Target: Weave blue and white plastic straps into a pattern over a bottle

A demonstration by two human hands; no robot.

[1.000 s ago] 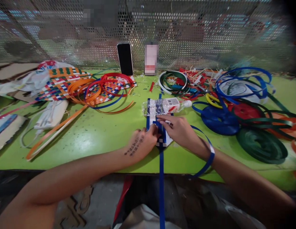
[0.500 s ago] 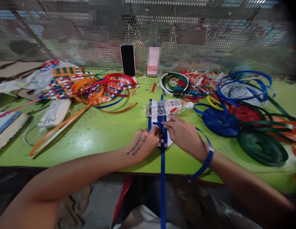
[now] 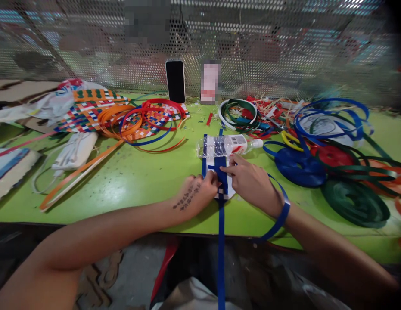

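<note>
My left hand (image 3: 202, 191) is closed over the left side of a blue and white woven strip piece (image 3: 231, 189), its curled fingers on a blue plastic strap (image 3: 213, 167). From the right, my right hand (image 3: 253, 183) reaches in, its fingertips at that same strap and its other fingers curled; the exact grip is partly hidden. A clear plastic bottle (image 3: 242, 145) with a white label lies sideways across the upper part of the weave. One long blue strap (image 3: 221, 249) hangs from the weave over the table edge. Another blue strap (image 3: 281, 224) loops around my right wrist.
Blue (image 3: 300, 168) and green strap rolls (image 3: 355, 202) lie at right. A white and green coil (image 3: 238, 115) sits behind the bottle, beside scraps. At left are orange strap coils (image 3: 110, 122), a multicoloured woven piece (image 3: 80, 118) and a power strip (image 3: 76, 150). A phone (image 3: 175, 82) stands at the back.
The view has shifted slightly. Both hands stay at the weave, and my right fingertips have moved a little on the blue strap. The bottle keeps its place.
</note>
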